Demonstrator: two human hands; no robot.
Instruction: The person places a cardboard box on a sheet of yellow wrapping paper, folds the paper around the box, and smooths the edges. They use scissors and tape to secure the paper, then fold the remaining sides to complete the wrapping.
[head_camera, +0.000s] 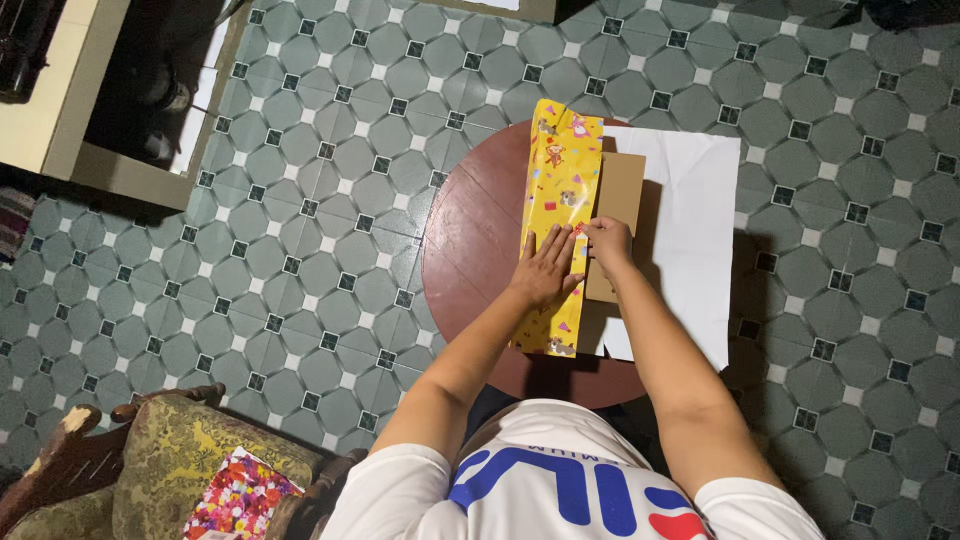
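pressing yellow wrapping paper (558, 200) flat, left hand (545, 268); right hand (607, 240) pinching its edge.

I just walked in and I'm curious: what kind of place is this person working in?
Probably a room in a home: a patterned tiled floor, an upholstered wooden armchair, and a small round table where both hands press yellow wrapping paper over a cardboard box.
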